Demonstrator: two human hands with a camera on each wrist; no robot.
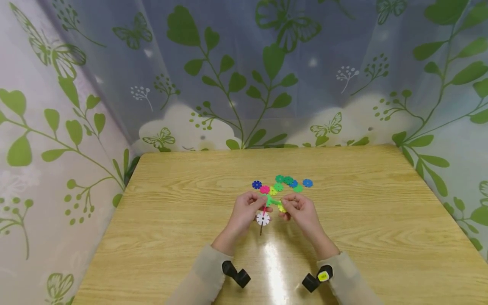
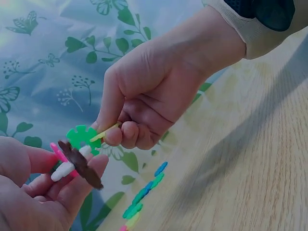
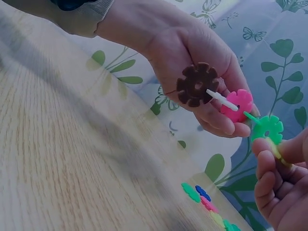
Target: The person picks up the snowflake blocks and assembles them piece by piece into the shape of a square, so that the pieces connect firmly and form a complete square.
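Note:
Both hands meet over the table around a small chain of notched plastic discs. My left hand pinches the chain near the pink disc and a green disc seen nearly edge-on. From that side hang a white disc and a brown disc, slotted crosswise. Another green disc faces the right wrist camera at the chain's other end. There my right hand pinches a yellow disc between thumb and fingers, its edge at the green disc's rim. Fingers partly cover both joints.
Just beyond the hands, loose discs lie on the wooden table: a dark blue one, a pink one, a yellow one and several green and blue ones. A blue disc sits apart on the right. Patterned curtains border the table.

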